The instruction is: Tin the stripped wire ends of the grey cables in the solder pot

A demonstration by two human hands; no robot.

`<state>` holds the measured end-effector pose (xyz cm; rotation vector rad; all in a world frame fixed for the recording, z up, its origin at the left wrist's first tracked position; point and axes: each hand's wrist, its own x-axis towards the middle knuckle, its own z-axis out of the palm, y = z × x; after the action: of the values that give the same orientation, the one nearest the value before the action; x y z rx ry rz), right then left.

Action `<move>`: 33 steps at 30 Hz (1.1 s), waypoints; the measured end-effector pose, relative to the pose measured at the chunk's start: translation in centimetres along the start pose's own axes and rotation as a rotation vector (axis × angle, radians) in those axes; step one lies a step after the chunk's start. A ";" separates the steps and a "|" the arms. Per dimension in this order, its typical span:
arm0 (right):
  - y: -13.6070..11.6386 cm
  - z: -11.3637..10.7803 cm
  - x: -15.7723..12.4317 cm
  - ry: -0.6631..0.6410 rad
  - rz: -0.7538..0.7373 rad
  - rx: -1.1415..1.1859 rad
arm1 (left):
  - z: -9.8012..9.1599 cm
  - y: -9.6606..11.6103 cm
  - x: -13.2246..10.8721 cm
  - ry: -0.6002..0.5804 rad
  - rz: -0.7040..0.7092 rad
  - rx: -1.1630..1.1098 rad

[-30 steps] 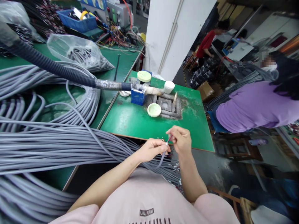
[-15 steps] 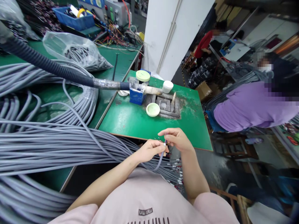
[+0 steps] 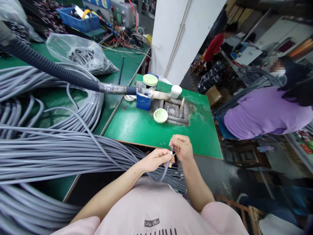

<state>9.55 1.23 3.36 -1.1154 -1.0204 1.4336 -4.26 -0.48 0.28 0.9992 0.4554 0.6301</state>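
Observation:
My left hand (image 3: 154, 160) is closed around the end of a grey cable (image 3: 165, 169), which loops down from my fingers toward my lap. My right hand (image 3: 181, 147) pinches the thin wires that stick out of that cable end, just above my left thumb. Both hands hover over the near edge of a small green table (image 3: 137, 125). A thick bundle of grey cables (image 3: 49, 153) lies across the bench at my left and runs under my hands.
On the green table stand a blue block (image 3: 143, 101) holding a black hose (image 3: 56, 73), a metal tray (image 3: 174, 111), a pale green lid (image 3: 160, 115), a green-lidded jar (image 3: 150, 81) and a white cup (image 3: 176, 91). A person in purple (image 3: 264, 112) bends at the right.
My right hand has drawn in closer to my left hand and tightened its pinch on the wires. The cable end has dropped slightly toward my body.

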 end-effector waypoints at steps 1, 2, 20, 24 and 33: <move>0.1 0.1 0.1 0.015 -0.001 0.017 | 0.0 0.0 0.0 0.001 0.001 -0.003; 0.1 0.0 0.3 0.041 -0.004 0.045 | 0.1 0.0 -0.1 0.002 0.001 -0.003; -1.6 -1.2 -1.7 -0.067 -0.247 -0.659 | 0.8 -1.0 0.7 0.184 0.078 0.251; -0.9 -0.9 -0.9 -0.019 -0.264 -0.628 | 0.7 -1.1 0.2 0.273 0.186 0.594; 2.1 -0.8 0.3 0.121 -0.083 -0.221 | 0.8 -0.7 0.2 0.277 0.231 0.675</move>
<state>9.85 1.27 1.17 -1.2878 -1.1445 1.1935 -3.43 -1.09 0.00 1.6281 0.8364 0.8511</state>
